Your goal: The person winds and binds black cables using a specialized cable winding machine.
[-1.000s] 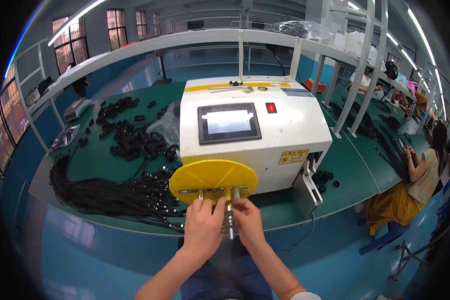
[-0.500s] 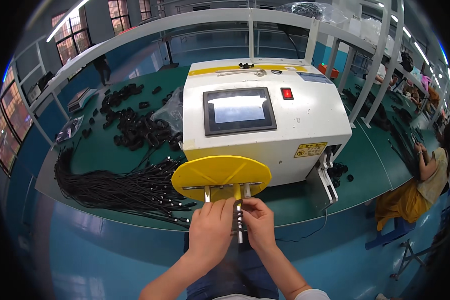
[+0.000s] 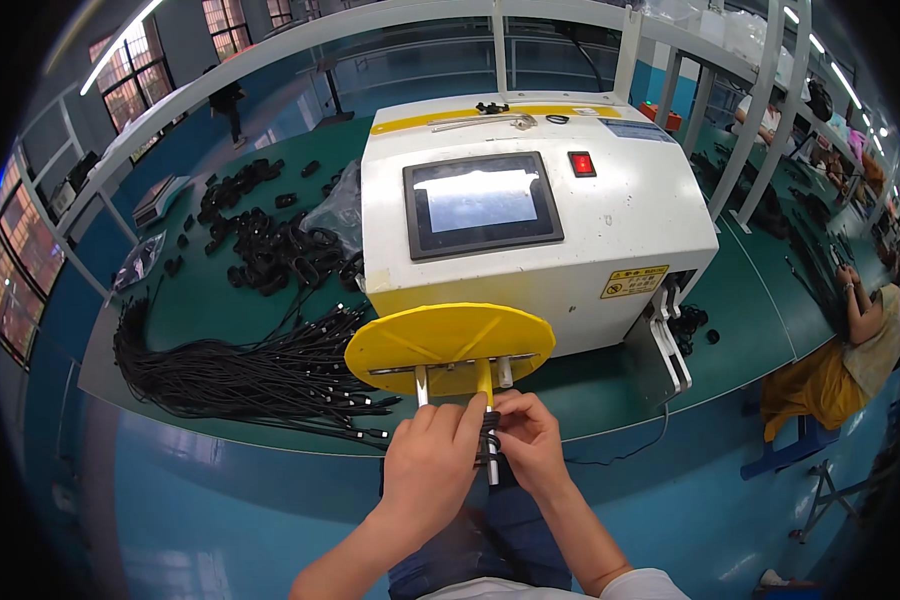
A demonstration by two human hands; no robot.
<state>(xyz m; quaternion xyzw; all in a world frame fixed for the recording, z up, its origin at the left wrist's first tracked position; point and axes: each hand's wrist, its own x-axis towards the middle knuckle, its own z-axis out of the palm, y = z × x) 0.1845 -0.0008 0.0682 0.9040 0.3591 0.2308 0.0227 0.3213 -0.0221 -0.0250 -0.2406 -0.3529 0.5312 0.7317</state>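
While between both hands (image 3: 432,468) (image 3: 533,445), black cable (image 3: 490,424) around the rod (image 3: 484,378)

Ceiling tubes (image 3: 121,46) shine overhead, glare streaks the screen (image 3: 480,205), and lines bow toward a black rim.

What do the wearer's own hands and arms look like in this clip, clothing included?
The left hand and right hand are ungloved, and both forearms are bare. A plain white sleeve shows on the right arm at the lower edge; none shows on the left.
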